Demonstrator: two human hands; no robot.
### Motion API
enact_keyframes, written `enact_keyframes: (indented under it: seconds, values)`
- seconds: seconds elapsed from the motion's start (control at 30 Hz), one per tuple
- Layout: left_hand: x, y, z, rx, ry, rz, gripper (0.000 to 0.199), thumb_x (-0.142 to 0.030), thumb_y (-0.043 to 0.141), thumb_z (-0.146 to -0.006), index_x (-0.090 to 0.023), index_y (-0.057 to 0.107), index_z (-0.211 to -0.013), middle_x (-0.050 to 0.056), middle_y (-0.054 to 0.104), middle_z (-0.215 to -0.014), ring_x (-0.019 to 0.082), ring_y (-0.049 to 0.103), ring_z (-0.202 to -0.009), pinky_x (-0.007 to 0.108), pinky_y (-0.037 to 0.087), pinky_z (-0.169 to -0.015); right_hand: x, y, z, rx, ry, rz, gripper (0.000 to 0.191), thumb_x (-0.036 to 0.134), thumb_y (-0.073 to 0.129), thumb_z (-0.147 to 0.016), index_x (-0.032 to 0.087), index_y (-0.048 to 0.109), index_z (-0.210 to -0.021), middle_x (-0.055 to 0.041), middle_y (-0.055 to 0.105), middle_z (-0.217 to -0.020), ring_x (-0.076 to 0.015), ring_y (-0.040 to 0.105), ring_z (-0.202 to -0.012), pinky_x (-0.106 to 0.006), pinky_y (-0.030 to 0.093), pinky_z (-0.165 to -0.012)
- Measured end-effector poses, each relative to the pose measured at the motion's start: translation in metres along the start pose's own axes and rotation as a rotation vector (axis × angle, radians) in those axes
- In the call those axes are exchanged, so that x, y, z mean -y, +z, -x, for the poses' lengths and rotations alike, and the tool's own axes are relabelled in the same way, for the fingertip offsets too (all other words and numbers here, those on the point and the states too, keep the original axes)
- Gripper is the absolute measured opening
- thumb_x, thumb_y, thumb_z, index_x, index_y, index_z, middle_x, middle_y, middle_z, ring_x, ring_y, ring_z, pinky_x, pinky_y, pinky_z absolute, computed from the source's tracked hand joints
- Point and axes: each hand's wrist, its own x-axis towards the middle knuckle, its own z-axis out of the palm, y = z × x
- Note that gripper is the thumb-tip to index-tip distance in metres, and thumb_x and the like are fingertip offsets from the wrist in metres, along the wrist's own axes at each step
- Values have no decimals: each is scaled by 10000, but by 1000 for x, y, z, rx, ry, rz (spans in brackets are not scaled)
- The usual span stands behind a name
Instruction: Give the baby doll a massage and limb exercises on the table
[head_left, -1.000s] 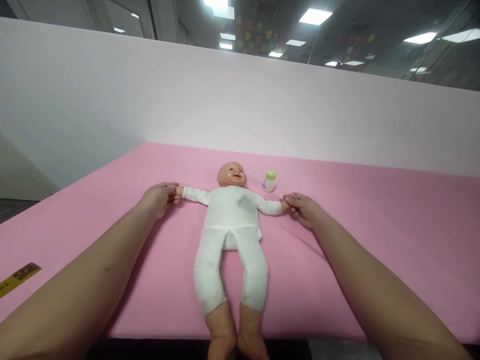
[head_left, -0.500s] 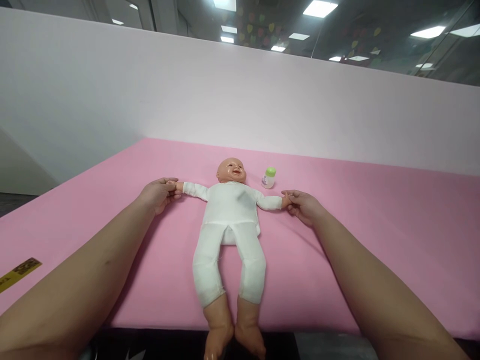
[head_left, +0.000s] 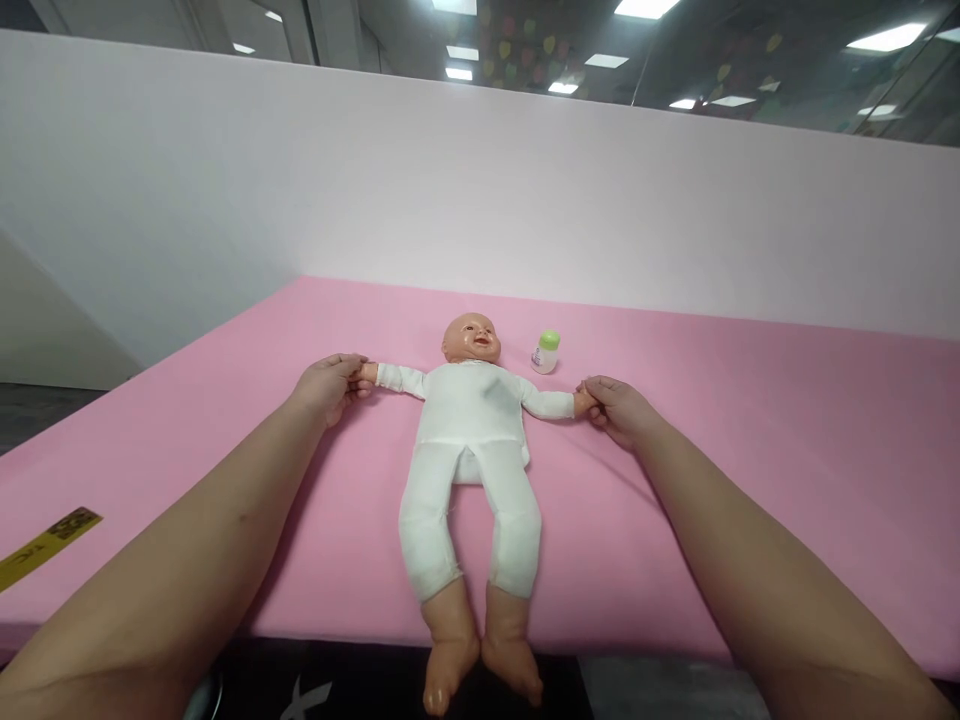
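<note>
Yellow label (head_left: 46, 548) cut off at L edge of pink table (head_left: 180, 425), txt unclear. L hand (head_left: 330, 388): fingers pinching doll's (head_left: 472, 415) hand, tips partly hidden. Doll supine, arms already held out, feet past near edge. Green-capped bottle (head_left: 545, 356) near head. R hand (head_left: 621, 412): fingers grasping other doll hand, contact partly hidden.
</note>
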Motion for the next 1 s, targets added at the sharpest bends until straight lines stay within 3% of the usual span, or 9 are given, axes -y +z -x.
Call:
enact_keyframes:
  seconds: [0.17, 0.27, 0.37, 0.53, 0.73, 1.0]
  values:
    - [2, -1, -4, 4, -17, 5, 260, -134, 705, -829, -104, 714, -1087, 164, 741, -906, 196, 710, -648, 384, 665, -678, 6, 8, 0, -50, 59, -18, 161, 294, 755, -832, 171, 714, -928, -21, 548, -663, -107, 376, -515, -241, 288, -437]
    - [0, -4, 0, 61, -29, 23, 297, -112, 701, -813, -97, 712, -1109, 178, 744, -923, 230, 742, -713, 440, 678, -739, 8, 9, 0, -34, 63, -59, 231, 204, 761, -739, 178, 713, -964, -51, 616, -739, -115, 425, -530, -247, 333, -440]
    - [-1, -9, 6, 135, -2, 54, 319, -121, 754, -790, -102, 713, -1106, 173, 741, -958, 241, 750, -742, 482, 680, -769, 10, 7, 2, -26, 49, -85, 241, 226, 782, -735, 191, 704, -960, -68, 657, -794, -145, 514, -585, -263, 410, -464]
    - [1, -9, 13, 100, 74, 42, 355, -177, 853, -749, -125, 710, -1070, 117, 727, -932, 199, 717, -668, 392, 664, -658, 9, 0, 3, 47, 56, -85, 200, 273, 821, -816, 201, 701, -958, -75, 689, -824, -182, 601, -671, -275, 511, -518]
    - [-1, -7, 18, 66, 63, 20, 248, -269, 823, -837, -135, 714, -1016, 124, 721, -901, 191, 704, -643, 359, 647, -612, 5, -7, -2, 103, 186, -207, 147, 184, 767, -880, 185, 718, -1019, -99, 699, -926, -172, 631, -699, -257, 603, -565]
    - [-4, -11, 20, 54, 39, -15, 236, -295, 835, -838, -145, 736, -990, 139, 732, -923, 187, 703, -670, 312, 633, -598, -1, 2, -8, -35, 95, -101, 189, 331, 841, -870, 198, 720, -930, -34, 628, -762, -103, 462, -561, -188, 399, -399]
